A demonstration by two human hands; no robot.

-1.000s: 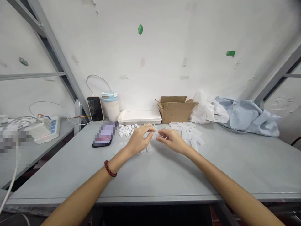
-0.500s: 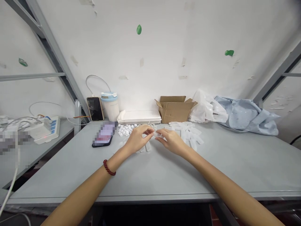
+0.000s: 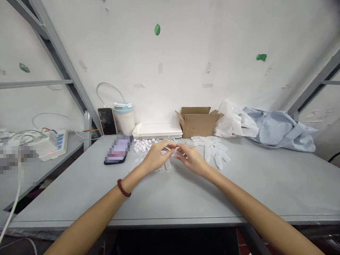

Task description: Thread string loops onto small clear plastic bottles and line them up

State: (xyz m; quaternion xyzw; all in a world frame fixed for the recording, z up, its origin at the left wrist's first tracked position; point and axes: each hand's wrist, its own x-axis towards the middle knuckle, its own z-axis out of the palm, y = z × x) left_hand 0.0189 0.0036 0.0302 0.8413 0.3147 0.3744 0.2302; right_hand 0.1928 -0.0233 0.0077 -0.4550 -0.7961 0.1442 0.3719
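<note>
My left hand [image 3: 155, 156], with a dark red bead bracelet [image 3: 123, 188] at its wrist, meets my right hand [image 3: 193, 160] over the middle of the table. Both are closed in a pinch on one small translucent white plastic piece [image 3: 177, 153], largely covered by the fingers. Behind the left hand lies a heap of small white caps [image 3: 142, 145]. A few translucent pieces [image 3: 167, 164] lie just below the fingertips, partly hidden by that hand. To the right of my right hand, flat translucent plastic strips [image 3: 218, 156] are spread in a loose pile.
Along the wall stand an upright phone [image 3: 107, 121], a lidded cup [image 3: 125, 120], a white flat stack [image 3: 159, 131], an open cardboard box [image 3: 199, 125], a white plastic bag [image 3: 231, 120] and light blue cloth [image 3: 278, 129]. Another phone [image 3: 118, 150] lies left of the caps.
The fingertips have drawn closer together, the index fingers now almost touching above the plastic piece. The view has shifted slightly.
</note>
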